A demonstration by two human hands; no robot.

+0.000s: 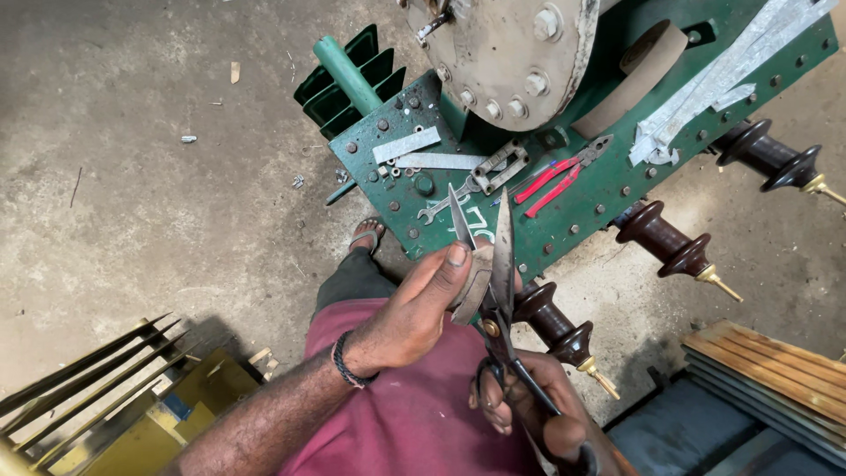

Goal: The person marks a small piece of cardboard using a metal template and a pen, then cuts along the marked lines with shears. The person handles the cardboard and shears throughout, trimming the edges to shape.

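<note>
1. Above the green transformer lid, the person holds a pair of snips with the blades open and pointing up and away.
2. The right hand is clenched around the dark handles low in the view; the pivot sits just above its knuckles.
3. The left hand pinches a small curved metal strip, thumb on top near the left blade and the other fingers curled beneath.
4. The strip lies between the two blades, close to the pivot and touching the right blade; its lower end is hidden behind the left hand, so I cannot tell how long it is.
5. The step in hand looks like a cut being set up: the strip is fed into the open blades and nothing yet shows it severed.
6. The next move, as I judge it, calls for a firm squeeze from the right hand while the left hand holds the strip steady, with the thumb kept off the cutting edge, which it stands very near.
7. On the lid beyond lie a spanner, red pliers, flat grey metal strips and a roll of tape; brown insulators stick out from the lid's near edge.
</note>
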